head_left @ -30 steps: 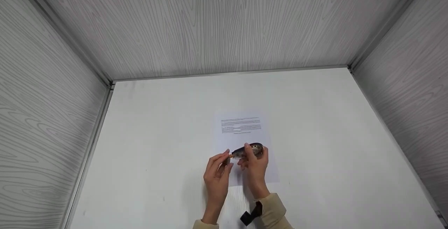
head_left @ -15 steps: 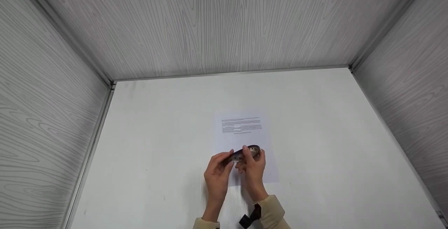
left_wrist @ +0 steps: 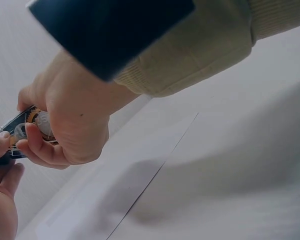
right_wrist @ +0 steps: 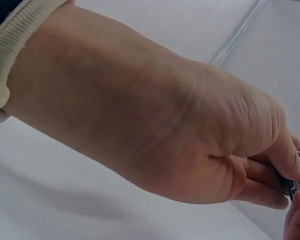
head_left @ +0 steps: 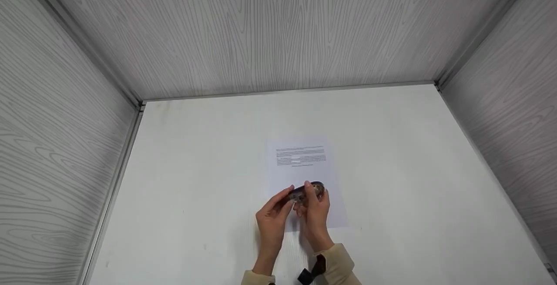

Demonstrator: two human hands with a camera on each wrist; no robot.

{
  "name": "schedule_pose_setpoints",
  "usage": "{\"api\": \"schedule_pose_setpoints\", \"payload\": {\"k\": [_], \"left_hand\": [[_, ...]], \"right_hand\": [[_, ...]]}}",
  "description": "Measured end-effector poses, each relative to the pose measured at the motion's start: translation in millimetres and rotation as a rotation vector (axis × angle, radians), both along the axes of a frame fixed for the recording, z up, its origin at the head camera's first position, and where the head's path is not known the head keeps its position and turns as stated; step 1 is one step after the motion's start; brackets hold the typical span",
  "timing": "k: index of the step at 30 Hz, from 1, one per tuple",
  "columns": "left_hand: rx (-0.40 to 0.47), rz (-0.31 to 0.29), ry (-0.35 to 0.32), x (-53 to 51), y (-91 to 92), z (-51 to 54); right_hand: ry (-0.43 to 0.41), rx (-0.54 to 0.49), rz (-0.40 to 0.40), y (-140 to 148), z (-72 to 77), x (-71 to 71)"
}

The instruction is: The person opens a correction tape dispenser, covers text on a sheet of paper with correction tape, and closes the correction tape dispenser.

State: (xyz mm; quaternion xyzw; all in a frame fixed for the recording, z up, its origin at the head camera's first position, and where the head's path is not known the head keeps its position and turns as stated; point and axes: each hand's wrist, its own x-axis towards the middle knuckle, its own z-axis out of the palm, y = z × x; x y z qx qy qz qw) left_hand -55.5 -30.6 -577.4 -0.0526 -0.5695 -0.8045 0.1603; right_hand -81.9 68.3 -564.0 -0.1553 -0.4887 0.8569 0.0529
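In the head view my right hand (head_left: 317, 215) holds a correction tape dispenser (head_left: 299, 193), its thumb lying along the dark upper side. My left hand (head_left: 270, 223) pinches the dispenser's narrow left end between thumb and fingers, so the tip is hidden. The left wrist view shows toothed orange and pale wheels through the clear casing of the dispenser (left_wrist: 22, 131), with fingers of both hands around it. Only a sliver of the casing shows past my right hand (right_wrist: 240, 130) in the right wrist view. Both hands are raised above a printed sheet of paper (head_left: 300, 175).
The sheet lies on a white table (head_left: 209, 154), its upper part bearing several lines of text. Grey wood-grained panels (head_left: 278, 32) enclose the table at the back and both sides. A black wrist-worn device (head_left: 311, 272) hangs by my right cuff (head_left: 337, 261).
The dispenser's orange tip, visible a second ago, is now covered by my left fingers. My left hand has shifted slightly right, and the right hand slightly left and down with the dispenser.
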Motion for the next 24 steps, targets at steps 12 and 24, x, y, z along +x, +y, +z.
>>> {"api": "schedule_pose_setpoints", "payload": {"k": [12, 24], "left_hand": [[-0.047, -0.056, -0.031, -0.6, -8.0, -1.9], [-0.07, -0.116, -0.038, -2.0, -11.8, -0.6]], "right_hand": [[-0.05, 0.044, 0.059, 3, 3.6, -0.3], [-0.062, 0.017, 0.054, 4, 6.8, -0.9]]}}
